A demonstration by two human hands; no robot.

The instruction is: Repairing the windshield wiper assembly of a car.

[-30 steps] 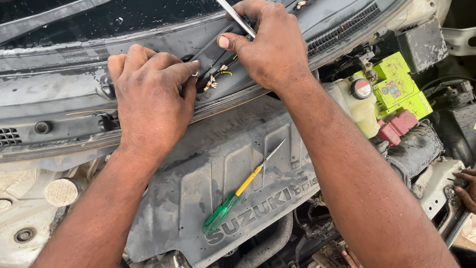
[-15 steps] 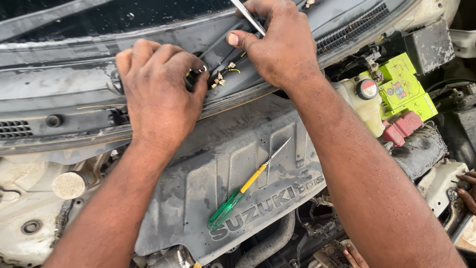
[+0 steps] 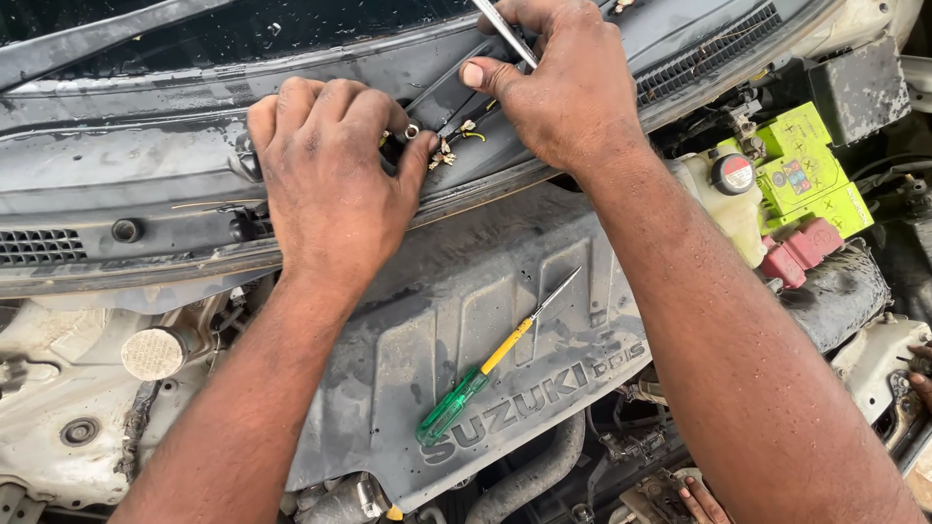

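At the cowl panel's (image 3: 146, 184) top middle, the left hand (image 3: 325, 184) pinched thin wires (image 3: 454, 141) with bare, frayed ends. They looked light, limp and fragile, best held by the insulation. The right hand (image 3: 563, 82) gripped a slim metal tool (image 3: 505, 31). A green-handled screwdriver (image 3: 490, 364) lay on the dusty plastic engine cover (image 3: 505, 330).

Left hand (image 3: 325, 184), right hand (image 3: 563, 82), both curled.

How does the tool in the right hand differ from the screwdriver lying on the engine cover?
The slim metal tool is gripped in the right hand up at the cowl panel; the screwdriver lies loose on the engine cover, untouched. The screwdriver shows a green and yellow handle; the held tool shows only bare metal, its handle out of view. Both are thin and lie slanted.
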